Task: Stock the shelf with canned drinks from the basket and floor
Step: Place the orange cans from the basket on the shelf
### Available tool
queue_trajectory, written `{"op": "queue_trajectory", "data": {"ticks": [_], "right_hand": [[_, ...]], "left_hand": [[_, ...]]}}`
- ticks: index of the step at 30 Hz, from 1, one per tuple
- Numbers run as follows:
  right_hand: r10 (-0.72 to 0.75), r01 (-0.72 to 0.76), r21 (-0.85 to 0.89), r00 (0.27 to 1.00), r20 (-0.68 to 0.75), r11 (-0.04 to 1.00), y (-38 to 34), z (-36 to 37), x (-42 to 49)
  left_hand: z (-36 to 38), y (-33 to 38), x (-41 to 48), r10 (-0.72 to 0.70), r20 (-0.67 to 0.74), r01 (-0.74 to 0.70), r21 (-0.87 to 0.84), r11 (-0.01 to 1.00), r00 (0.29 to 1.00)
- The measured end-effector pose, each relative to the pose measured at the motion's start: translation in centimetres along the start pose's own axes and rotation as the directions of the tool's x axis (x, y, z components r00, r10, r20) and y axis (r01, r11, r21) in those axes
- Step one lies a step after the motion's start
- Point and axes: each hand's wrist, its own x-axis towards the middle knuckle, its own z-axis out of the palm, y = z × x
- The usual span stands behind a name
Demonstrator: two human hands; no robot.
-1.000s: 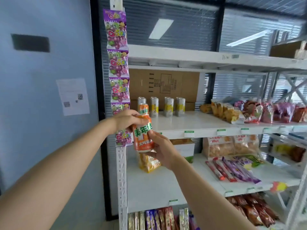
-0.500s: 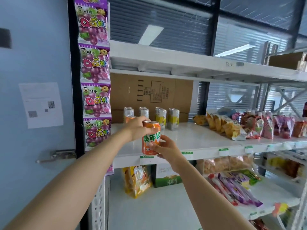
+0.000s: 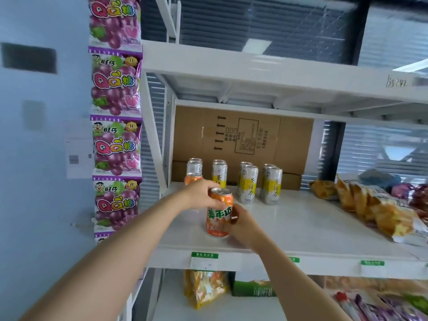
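The shelf (image 3: 301, 225) fills far more of the view than a second ago, since the person has stepped in close and its white board now lies right under the hands. At its back the cardboard box (image 3: 243, 135) stands as before, and the strip of grape candy packets (image 3: 115, 144) hangs down the left upright. The snack bags (image 3: 382, 212) lie along the right part of the board, well apart from the hands. Four pairs of tall white-and-yellow cans (image 3: 249, 184) stand in a row before the box, unmoved.

The real change is in the hands' load. A second ago the orange can (image 3: 218, 214) was held out in front of the shelf's edge and below the board; half a second ago it was level with the lip; now it is over the board, near the front edge and upright. Its base looks to be on the surface, though I cannot tell whether it truly rests there or hangs just above. The left hand (image 3: 199, 193) curls its fingers over the can's top rim, and the right hand (image 3: 243, 225) wraps round its lower right side, so both grip it. Behind the left hand a second orange can (image 3: 192, 178) stands where it stood before, just in front of the leftmost tall pair.

So this can is nearly stocked: I judge it needs sliding back beside its twin, then letting go
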Motion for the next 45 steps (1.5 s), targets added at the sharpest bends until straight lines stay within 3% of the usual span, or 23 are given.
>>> {"op": "queue_trajectory", "data": {"ticks": [7, 16, 26, 32, 45], "right_hand": [[-0.011, 0.011, -0.005, 0.999, -0.047, 1.000, 1.5, 0.0, 3.0], [0.087, -0.092, -0.038, 0.989, -0.123, 0.995, 1.9, 0.9, 7.0], [0.119, -0.126, -0.043, 0.985, -0.125, 0.991, 2.0, 2.6, 11.5], [0.027, -0.019, 0.067, 0.992, -0.120, 0.998, 3.5, 3.2, 12.8], [-0.092, 0.089, -0.038, 0.992, -0.081, 0.995, 3.5, 2.5, 12.2]], "left_hand": [[-1.3, 0.6, 2.9, 0.077, -0.099, -0.064, 0.131, 0.989, 0.992], [-1.6, 1.6, 8.6, 0.054, -0.003, -0.047, 0.453, 0.890, 0.999], [-2.4, -0.8, 11.9, 0.051, -0.024, -0.033, 0.493, 0.869, 0.998], [-3.0, -2.5, 13.0, 0.068, -0.033, -0.042, 0.506, 0.862, 0.997], [-3.1, -3.3, 12.8, 0.099, -0.050, -0.064, 0.475, 0.877, 0.994]]}}
